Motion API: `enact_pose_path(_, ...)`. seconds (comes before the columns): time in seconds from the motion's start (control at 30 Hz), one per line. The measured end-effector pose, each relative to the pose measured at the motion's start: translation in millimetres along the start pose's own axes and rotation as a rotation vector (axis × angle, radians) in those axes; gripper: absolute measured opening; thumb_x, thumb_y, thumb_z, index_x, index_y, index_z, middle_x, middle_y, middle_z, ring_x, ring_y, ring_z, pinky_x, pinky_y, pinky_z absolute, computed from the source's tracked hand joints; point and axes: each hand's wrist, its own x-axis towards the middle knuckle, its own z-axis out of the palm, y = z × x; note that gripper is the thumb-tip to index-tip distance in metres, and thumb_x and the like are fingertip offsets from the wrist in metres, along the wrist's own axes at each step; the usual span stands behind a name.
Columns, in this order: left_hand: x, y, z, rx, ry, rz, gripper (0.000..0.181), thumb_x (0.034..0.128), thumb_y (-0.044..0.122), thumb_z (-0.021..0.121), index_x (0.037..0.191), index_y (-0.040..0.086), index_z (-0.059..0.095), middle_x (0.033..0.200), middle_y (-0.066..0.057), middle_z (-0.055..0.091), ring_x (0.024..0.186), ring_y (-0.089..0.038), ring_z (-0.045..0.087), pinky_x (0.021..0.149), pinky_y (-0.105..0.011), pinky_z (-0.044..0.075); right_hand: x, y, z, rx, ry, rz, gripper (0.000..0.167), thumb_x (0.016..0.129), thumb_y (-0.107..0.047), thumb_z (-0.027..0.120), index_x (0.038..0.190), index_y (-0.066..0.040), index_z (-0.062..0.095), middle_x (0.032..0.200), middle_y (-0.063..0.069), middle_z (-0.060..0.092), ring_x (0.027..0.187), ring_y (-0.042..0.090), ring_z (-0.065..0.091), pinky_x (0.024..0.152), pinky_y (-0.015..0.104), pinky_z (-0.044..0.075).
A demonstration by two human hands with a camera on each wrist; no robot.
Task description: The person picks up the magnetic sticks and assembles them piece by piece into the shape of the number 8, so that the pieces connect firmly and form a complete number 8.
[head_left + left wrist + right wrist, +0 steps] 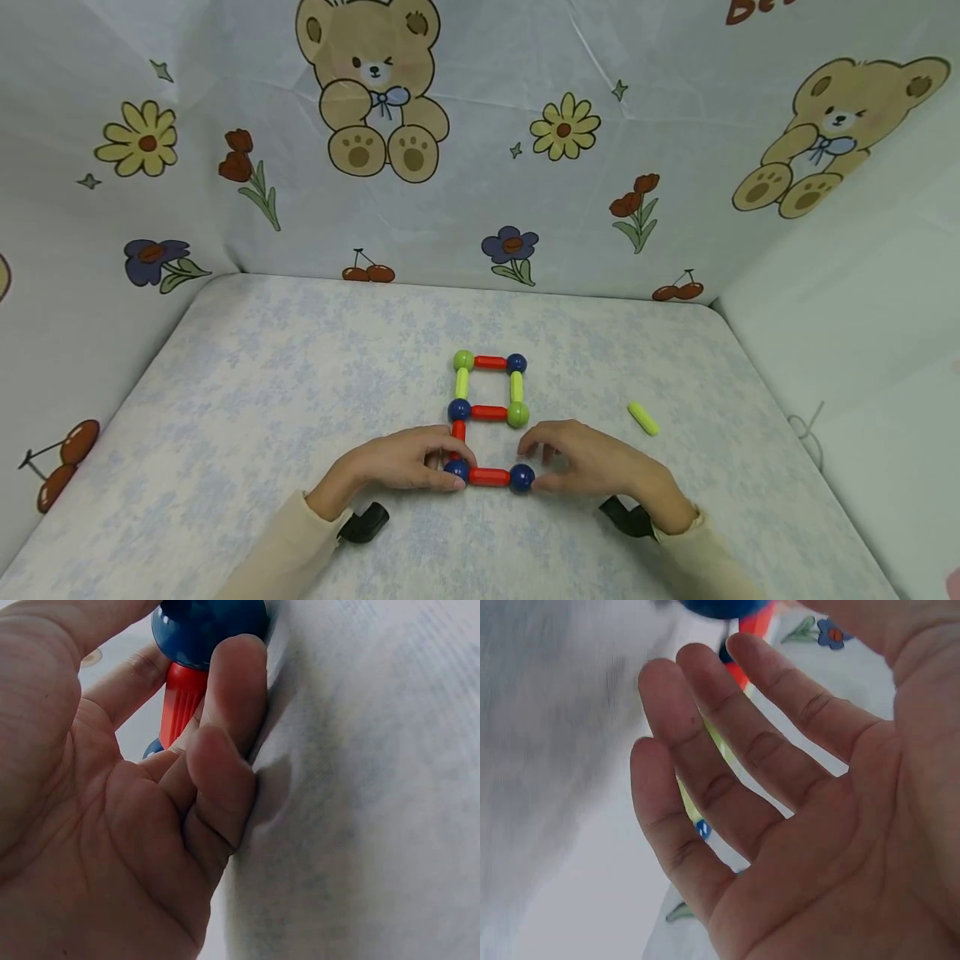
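Observation:
A flat figure of magnetic rods and balls lies on the table: a closed square of red rods (490, 412) and lime rods (516, 387), with a red rod leading down from its lower left corner. My left hand (405, 458) pinches the lower left blue ball (206, 634), where that rod meets a bottom red rod (490, 477). At the bottom rod's other end sits another blue ball (522, 477). My right hand (588, 458) is beside this ball, thumb close to it, fingers loosely bent; whether the thumb touches cannot be seen.
A loose lime rod (642, 418) lies to the right of the figure, beyond my right hand. The pale flowered table (300, 350) meets a cloth backdrop (480, 192) printed with bears and flowers. At the right side hangs a thin white cord (810, 433).

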Motion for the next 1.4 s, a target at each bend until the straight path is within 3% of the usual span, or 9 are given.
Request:
enact_pose_path(0.37, -0.6, 0.5, -0.3, 0.001, 0.0, -0.006, 0.021, 0.0937, 0.033, 0.072, 0.114, 0.032, 0.071, 0.095, 0.002, 0.053, 0.073, -0.01, 0.049, 0.063, -0.022, 0.04, -39.3, 35.5, -24.1, -0.019, 0.204, 0.04, 0.036, 0.093, -0.031, 0.073, 0.122, -0.01, 0.065, 0.114, 0.001, 0.068, 0.097, 0.018, 0.065, 0.084, 0.038, 0.055)
enact_pose_path(0.63, 0.4, -0.9, 0.6, -0.01, -0.002, -0.006, 0.021, 0.0936, 0.033, 0.072, 0.114, 0.032, 0.071, 0.095, 0.002, 0.053, 0.074, -0.01, 0.049, 0.064, -0.023, 0.04, -60.0, 70.7, -34.3, 0.01, 0.41, -0.027, 0.029, 0.091, -0.015, 0.075, 0.117, -0.007, 0.066, 0.11, 0.008, 0.069, 0.091, 0.013, 0.065, 0.08, 0.033, 0.056)
enact_pose_path(0.83, -0.2, -0.7, -0.4, -0.016, -0.005, -0.011, 0.021, 0.094, 0.033, 0.072, 0.115, 0.033, 0.071, 0.095, 0.001, 0.054, 0.074, -0.011, 0.05, 0.065, -0.023, 0.041, -68.8, 89.5, -39.8, -0.026, 0.509, -0.008, 0.027, 0.09, -0.006, 0.074, 0.116, -0.005, 0.067, 0.108, 0.011, 0.069, 0.088, 0.012, 0.062, 0.077, 0.03, 0.055)
enact_pose_path(1.17, -1.3, 0.6, -0.7, -0.018, -0.006, -0.015, 0.021, 0.094, 0.033, 0.072, 0.115, 0.032, 0.07, 0.095, 0.0, 0.053, 0.075, -0.011, 0.05, 0.065, -0.024, 0.041, -77.8, 111.9, -39.6, -0.023, 0.499, 0.132, 0.027, 0.093, -0.006, 0.071, 0.119, -0.006, 0.066, 0.117, 0.01, 0.066, 0.095, 0.024, 0.06, 0.078, 0.031, 0.054)
enact_pose_path(1.4, -1.0, 0.6, -0.7, -0.013, -0.003, -0.015, 0.02, 0.0939, 0.033, 0.072, 0.114, 0.032, 0.07, 0.095, 0.002, 0.053, 0.074, -0.011, 0.05, 0.064, -0.023, 0.041, -81.0, 119.3, -40.0, 0.002, 0.48, 0.193, 0.027, 0.093, -0.008, 0.071, 0.119, -0.007, 0.066, 0.119, 0.012, 0.063, 0.093, 0.02, 0.06, 0.077, 0.029, 0.054)
